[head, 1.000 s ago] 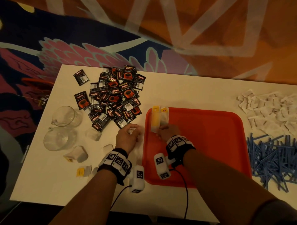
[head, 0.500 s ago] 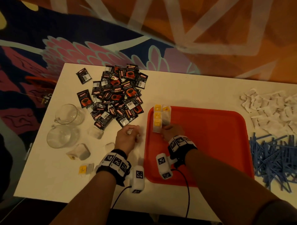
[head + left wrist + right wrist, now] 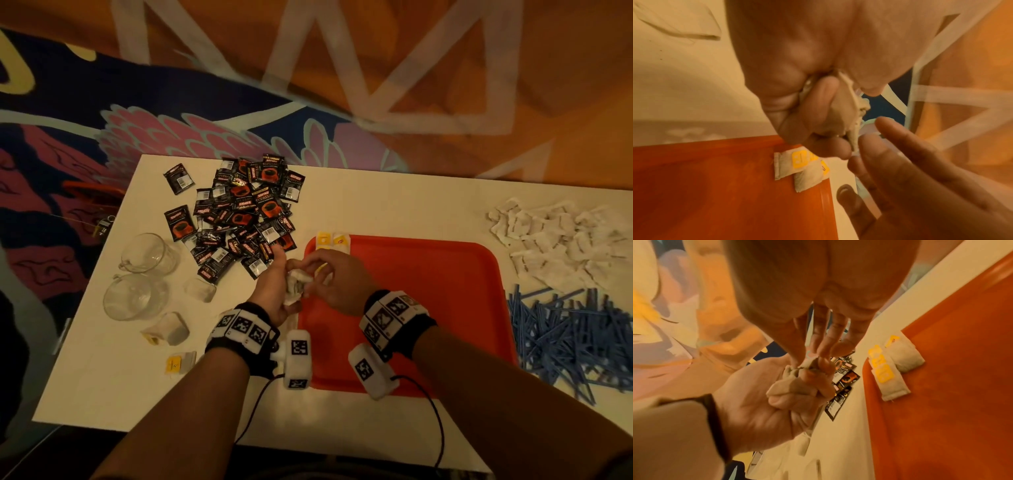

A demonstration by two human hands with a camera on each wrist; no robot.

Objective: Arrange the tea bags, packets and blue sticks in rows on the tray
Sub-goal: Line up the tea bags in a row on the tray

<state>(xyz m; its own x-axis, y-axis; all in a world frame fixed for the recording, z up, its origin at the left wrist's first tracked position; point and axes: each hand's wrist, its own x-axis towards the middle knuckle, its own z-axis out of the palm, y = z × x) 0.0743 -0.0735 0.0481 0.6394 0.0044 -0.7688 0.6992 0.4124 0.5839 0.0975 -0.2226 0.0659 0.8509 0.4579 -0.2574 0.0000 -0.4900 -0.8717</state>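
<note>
**Tea bags passed between hands at the tray's edge**

Crumpled white paper tea bags [image 3: 295,285] sit bunched in the left hand [image 3: 274,291], fingers curled round them; right hand [image 3: 334,281] fingertips [image 3: 819,352] pinch the top. Beyond: smooth red plastic tray [image 3: 428,291], white counter [image 3: 376,205].

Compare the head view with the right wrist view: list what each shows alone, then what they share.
Head view only: the blue sticks, white packets and two glass cups.
Right wrist view only: the left hand's palm, fingers curled round a bunch of tea bags while the right hand pinches one.
Both: the red tray, tea bags laid at its corner, and black packets.
</note>
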